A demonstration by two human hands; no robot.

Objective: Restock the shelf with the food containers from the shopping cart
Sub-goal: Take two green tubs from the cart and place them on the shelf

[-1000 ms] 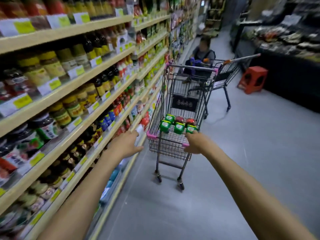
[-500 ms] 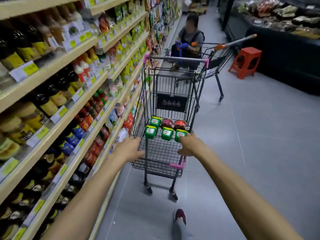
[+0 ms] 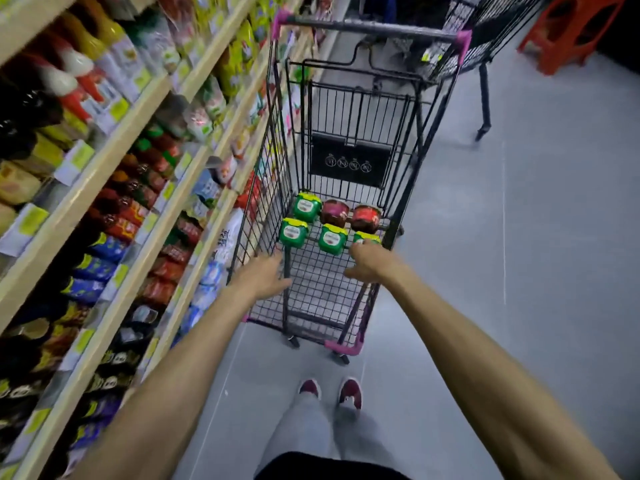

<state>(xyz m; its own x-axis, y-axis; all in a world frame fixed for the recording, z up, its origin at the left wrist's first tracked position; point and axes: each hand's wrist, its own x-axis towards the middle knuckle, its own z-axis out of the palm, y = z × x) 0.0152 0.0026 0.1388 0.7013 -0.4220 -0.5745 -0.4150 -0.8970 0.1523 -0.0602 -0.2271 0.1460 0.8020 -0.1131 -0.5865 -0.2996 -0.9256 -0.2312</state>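
A black wire shopping cart (image 3: 398,31) with pink corners stands right in front of me. On its floor lie several green food containers (image 3: 293,233) and two red-lidded jars (image 3: 335,213). My right hand (image 3: 370,265) reaches into the cart, fingertips on the rightmost green container (image 3: 367,238), which it partly hides; the thumb is spread to the left. At the cart's near left wall is my left hand (image 3: 263,277), fingers straight, holding nothing. The stocked shelf (image 3: 114,140) runs along my left.
The shelves on the left are packed with bottles, jars and packets behind yellow price tags. A second cart (image 3: 485,36) and a red plastic stool (image 3: 571,29) stand beyond the cart at the upper right. My feet in red shoes (image 3: 330,391) are on grey floor.
I have stepped up to the cart and the view has tilted down. My right hand moved from the cart's rim onto the rightmost green container. The left hand came to the cart's left wall.
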